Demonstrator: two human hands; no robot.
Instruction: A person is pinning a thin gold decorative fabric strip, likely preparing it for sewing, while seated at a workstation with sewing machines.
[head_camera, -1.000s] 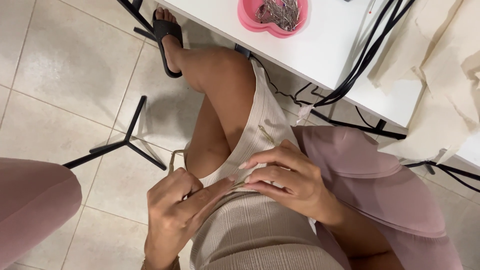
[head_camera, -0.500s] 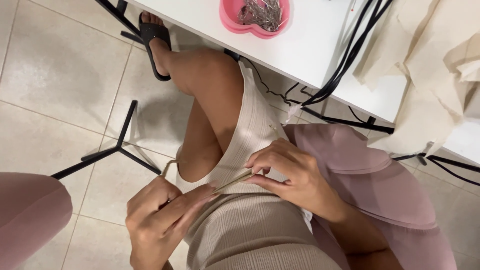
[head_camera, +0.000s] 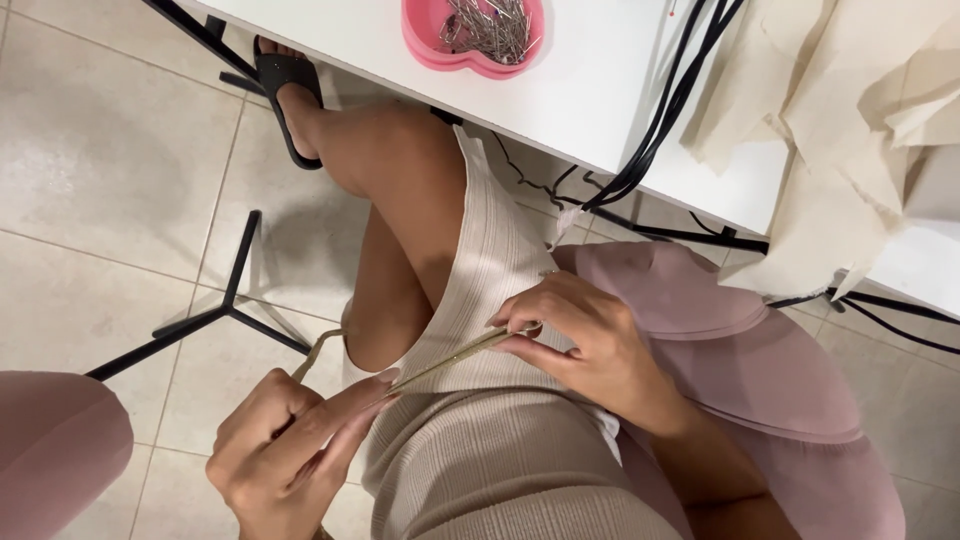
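The thin beige strip (head_camera: 450, 360) stretches taut over my lap, pinched between my left hand (head_camera: 290, 450) fingers and my right hand (head_camera: 580, 340) fingertips. Pulling unevenly, I judge, could slip it free onto the tiled floor (head_camera: 110, 180).

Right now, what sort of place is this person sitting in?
Probably a home sewing or dressmaking corner: a pink heart-shaped dish of pins sits on a white table, with cream fabric pieces piled alongside, above a tiled floor.
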